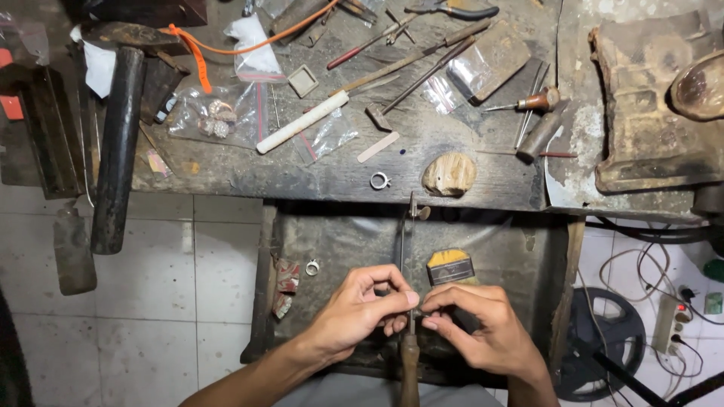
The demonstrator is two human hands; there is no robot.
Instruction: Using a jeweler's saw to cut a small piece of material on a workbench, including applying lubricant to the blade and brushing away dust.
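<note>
While both hands pinch something tiny, likely a ring, against a thin wooden-handled tool point(408, 332) over the open drawer point(339, 241), left hand point(354, 309) and right hand point(475, 324) should stay braced together. Above, tools and a loose ring point(379, 180) litter the scarred bench point(226, 166); white floor tiles point(151, 301) show below.

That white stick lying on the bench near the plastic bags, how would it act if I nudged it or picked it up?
The white stick looks round and even, so a sideways nudge would probably roll it, though the plastic bags beside it may stop it. It lies dead straight, so it is likely stiff. Slim as it is, it probably lifts lightly.
</note>
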